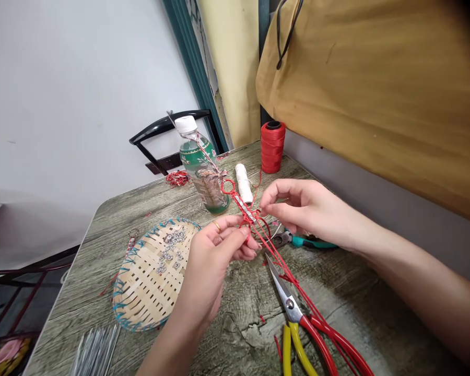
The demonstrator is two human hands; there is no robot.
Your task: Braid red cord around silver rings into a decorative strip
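Between my hands runs a red cord (279, 256) with a ring-shaped loop at its far end and a row of silvery beads (243, 208) along it. My left hand (227, 243) pinches the cord just below the beads. At the other side my right hand (293, 206) has thumb and forefinger pressed together at a red strand; its other fingers are curled. The far loop lies in front of a bottle (215, 193), which has a tied bundle of red and white threads on it. Long red strands trail down over the red-handled scissors (292, 308).
A woven bamboo tray (141, 292) with several small metal beads sits left. Nearby are a red thread spool (273, 149), a white thread roll (243, 183), teal-handled pliers (311, 243), yellow handles (293, 344) and thin metal wires (96, 351). A chair (168, 125) stands behind the table.
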